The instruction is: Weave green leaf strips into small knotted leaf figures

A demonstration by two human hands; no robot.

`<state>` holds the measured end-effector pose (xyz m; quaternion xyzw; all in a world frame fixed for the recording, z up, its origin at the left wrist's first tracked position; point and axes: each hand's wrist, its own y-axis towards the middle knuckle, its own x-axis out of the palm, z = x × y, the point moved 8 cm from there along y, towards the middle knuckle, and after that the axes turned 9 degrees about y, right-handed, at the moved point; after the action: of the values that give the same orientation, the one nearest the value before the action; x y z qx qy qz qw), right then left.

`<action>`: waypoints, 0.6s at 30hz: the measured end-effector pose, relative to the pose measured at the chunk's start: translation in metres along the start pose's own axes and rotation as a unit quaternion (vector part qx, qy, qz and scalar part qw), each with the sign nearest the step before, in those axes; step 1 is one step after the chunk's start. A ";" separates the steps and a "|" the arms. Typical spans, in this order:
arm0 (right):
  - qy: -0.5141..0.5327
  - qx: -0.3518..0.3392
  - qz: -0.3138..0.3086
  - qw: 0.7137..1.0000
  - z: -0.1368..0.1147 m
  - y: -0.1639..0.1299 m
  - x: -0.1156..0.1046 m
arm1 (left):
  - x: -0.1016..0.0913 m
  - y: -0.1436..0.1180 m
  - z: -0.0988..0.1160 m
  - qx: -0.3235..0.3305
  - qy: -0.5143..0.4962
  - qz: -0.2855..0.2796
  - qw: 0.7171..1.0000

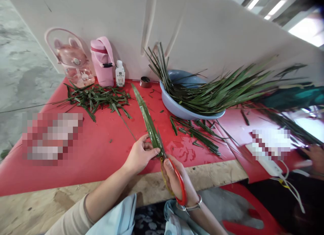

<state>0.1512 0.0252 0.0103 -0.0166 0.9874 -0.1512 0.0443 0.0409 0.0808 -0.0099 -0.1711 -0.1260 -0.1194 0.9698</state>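
Note:
My left hand [139, 155] pinches the near end of a long green leaf bundle [146, 115] that lies on the red table cover [106, 140] and points away from me. My right hand [177, 181] grips red-handled scissors [177, 176], whose blades meet the leaf's near end right beside my left fingers. A blue basin [177, 105] full of long green leaves [227, 89] stands at the back right of the leaf.
A heap of cut leaf scraps [97, 98] lies at the back left, with more trimmings [197, 132] in front of the basin. A pink fan [72, 57], pink flask [102, 61] and small bottle [119, 73] stand by the wall. Another person's hand [315, 155] is at the right edge.

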 end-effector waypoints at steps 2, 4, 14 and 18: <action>-0.011 -0.007 0.002 1.000 -0.002 0.002 0.001 | -0.001 0.000 0.000 -0.005 -0.002 0.005 1.000; -0.021 -0.011 0.005 1.000 -0.005 0.003 0.000 | -0.003 0.000 0.000 -0.007 0.003 0.013 1.000; -0.024 -0.006 0.009 1.000 -0.013 -0.001 -0.011 | -0.003 -0.001 0.006 0.021 0.039 0.004 0.999; -0.010 -0.014 0.018 1.000 -0.013 0.003 -0.009 | -0.001 -0.002 0.006 0.014 0.040 -0.001 0.999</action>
<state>0.1587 0.0322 0.0225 -0.0011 0.9891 -0.1363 0.0563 0.0379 0.0814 -0.0047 -0.1526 -0.0891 -0.1254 0.9762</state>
